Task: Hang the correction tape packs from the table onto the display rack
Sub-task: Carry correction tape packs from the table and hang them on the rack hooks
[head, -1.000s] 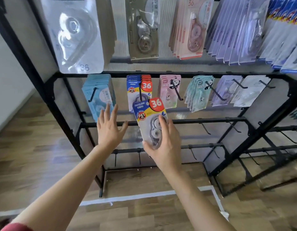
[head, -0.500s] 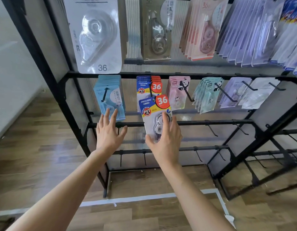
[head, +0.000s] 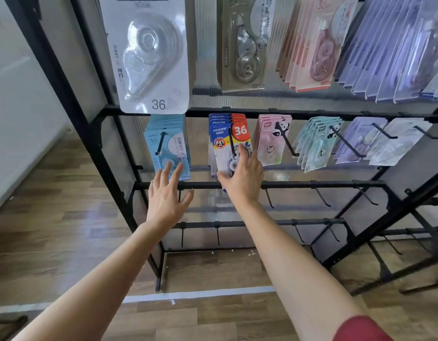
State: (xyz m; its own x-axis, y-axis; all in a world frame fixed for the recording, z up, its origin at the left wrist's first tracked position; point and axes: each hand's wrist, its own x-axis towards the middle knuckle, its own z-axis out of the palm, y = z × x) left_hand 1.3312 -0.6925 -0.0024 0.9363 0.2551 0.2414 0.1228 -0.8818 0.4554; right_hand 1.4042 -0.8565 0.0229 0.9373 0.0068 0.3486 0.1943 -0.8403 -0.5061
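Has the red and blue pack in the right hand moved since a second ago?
Yes. The pack moved up, from across the lower crossbar to the matching hanging stack above it.

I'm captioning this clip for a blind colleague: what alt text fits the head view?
The right hand holds a blue, yellow and red correction tape pack on a hook of the black display rack; the left hand is spread open beside it.

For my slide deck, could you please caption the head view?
Right hand holds a blue-and-red correction tape pack on a rack hook; left hand hovers open.
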